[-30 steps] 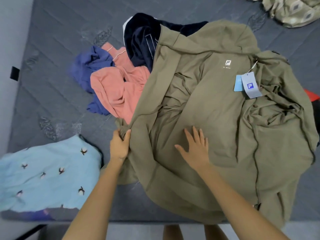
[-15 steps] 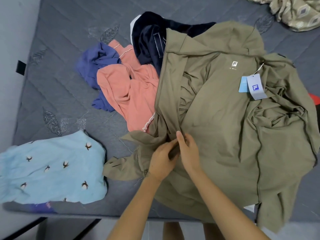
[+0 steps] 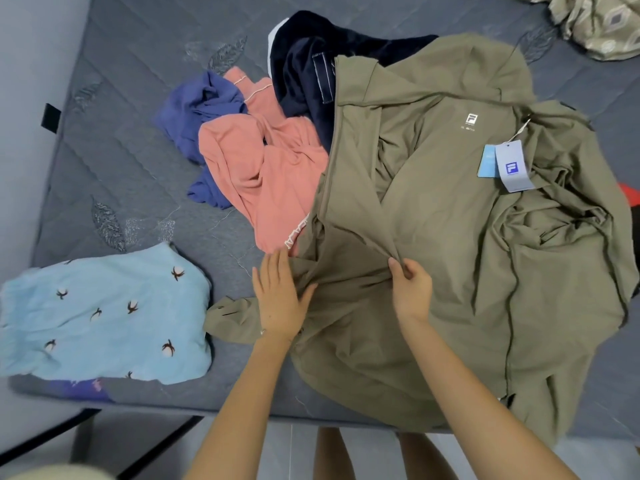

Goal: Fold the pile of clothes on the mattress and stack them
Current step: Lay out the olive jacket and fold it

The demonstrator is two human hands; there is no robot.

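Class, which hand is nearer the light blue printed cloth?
Left. The left hand lies just right of the light blue printed cloth; the right hand is farther right, pinching the olive jacket.

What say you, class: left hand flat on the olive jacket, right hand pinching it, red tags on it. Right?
No: the head view shows the tags blue and pale, not red. The left hand lies flat on the jacket and the right hand pinches it.
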